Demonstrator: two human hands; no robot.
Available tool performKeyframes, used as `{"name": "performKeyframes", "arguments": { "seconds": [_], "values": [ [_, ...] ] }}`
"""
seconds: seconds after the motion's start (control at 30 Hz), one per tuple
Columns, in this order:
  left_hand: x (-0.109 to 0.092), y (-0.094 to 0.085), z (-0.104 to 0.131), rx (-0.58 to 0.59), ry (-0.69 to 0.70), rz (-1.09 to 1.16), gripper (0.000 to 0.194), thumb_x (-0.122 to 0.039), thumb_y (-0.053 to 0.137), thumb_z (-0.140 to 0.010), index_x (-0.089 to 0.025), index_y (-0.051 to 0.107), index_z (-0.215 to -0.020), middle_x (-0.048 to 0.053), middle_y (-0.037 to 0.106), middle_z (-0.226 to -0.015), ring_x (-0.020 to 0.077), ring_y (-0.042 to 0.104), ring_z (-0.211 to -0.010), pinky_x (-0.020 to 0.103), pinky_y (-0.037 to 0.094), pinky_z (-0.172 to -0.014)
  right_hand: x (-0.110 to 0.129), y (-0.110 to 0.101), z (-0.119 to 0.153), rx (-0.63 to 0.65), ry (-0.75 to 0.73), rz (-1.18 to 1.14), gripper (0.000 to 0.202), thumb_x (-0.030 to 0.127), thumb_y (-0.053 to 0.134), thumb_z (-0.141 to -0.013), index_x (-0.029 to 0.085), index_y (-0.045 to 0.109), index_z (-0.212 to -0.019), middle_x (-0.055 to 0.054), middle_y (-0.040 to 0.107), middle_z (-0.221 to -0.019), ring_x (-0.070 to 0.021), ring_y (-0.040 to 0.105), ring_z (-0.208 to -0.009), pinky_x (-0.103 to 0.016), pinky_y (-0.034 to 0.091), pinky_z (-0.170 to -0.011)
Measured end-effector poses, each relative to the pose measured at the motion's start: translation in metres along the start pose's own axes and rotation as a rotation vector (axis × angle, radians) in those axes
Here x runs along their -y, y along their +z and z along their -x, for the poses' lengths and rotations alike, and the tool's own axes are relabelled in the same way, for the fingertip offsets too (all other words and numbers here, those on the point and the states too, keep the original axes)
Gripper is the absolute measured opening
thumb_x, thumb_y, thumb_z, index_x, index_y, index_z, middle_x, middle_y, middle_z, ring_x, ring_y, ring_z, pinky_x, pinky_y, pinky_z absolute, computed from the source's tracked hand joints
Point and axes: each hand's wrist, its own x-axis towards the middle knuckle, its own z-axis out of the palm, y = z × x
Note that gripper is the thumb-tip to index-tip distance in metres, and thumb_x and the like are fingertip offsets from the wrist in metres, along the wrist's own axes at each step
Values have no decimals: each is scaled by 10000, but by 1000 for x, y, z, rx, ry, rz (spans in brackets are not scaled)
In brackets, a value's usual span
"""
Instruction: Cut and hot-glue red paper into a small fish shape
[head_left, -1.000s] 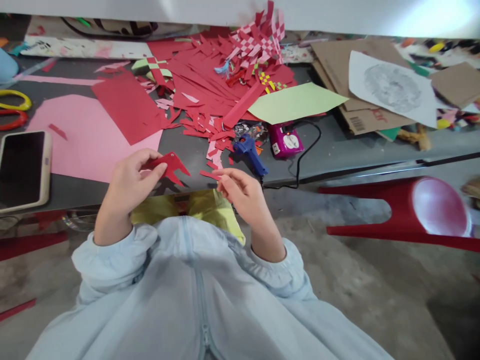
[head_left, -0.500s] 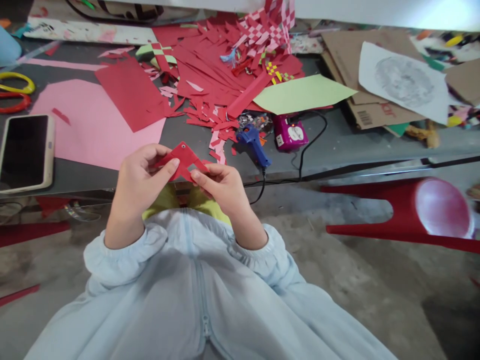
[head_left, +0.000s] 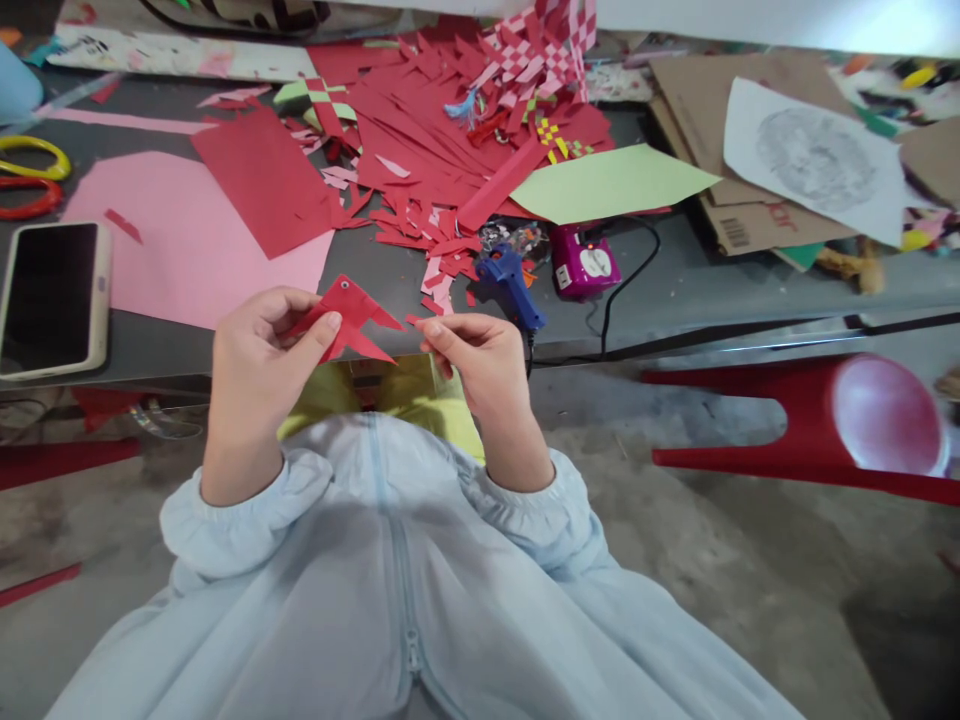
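A folded red paper fish (head_left: pixel 358 318) with a small round eye and a forked tail is pinched between the thumb and fingers of my left hand (head_left: pixel 274 345). Its tail points right, over the table's front edge. My right hand (head_left: pixel 480 355) is closed in a pinch just beyond the tail, apart from it. A small red paper scrap (head_left: pixel 412 320) pokes out from its fingertips; the rest of the scrap is hidden by the fingers. A blue glue gun (head_left: pixel 511 285) lies on the table close to my right hand.
Pink paper (head_left: pixel 157 260), a phone (head_left: pixel 52 300) and scissors (head_left: pixel 34 170) lie at the left. Red paper strips (head_left: pixel 420 120) are heaped at the back. A purple power adapter (head_left: pixel 585 265) with its cable, green paper (head_left: pixel 615 185) and cardboard (head_left: pixel 690 110) lie right. A red stool (head_left: pixel 810 425) stands below.
My right hand has come off the paper fish and moved right, with a small red scrap at its fingertips. My left hand has shifted slightly left with the fish, and the forked tail now shows.
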Motion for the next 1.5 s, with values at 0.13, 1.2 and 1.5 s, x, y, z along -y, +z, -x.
{"name": "performKeyframes", "arguments": {
  "seconds": [0.13,1.2,1.5],
  "values": [
    [-4,0,2,49,-25,-21,82,-300,707,-773,-235,677,-813,-12,708,-797,143,668,-731,263,581,-669,5,7,-2,105,92,-42,351,525,863,-605,210,791,-742,17,682,-596,-54,492,-466,-204,369,-399],
    [-13,6,11,50,23,-153,58,-268,687,-816,-223,698,-851,-7,722,-824,137,665,-731,245,568,-658,4,12,-3,238,84,33,294,463,843,-668,194,736,-724,24,662,-601,-57,485,-477,-210,423,-459],
    [-9,4,11,28,-7,-127,58,-282,702,-810,-247,707,-855,-12,727,-812,142,665,-704,260,577,-632,6,4,-2,240,124,71,291,452,838,-668,185,729,-703,18,655,-584,-56,486,-477,-198,351,-423]
  ]
}}
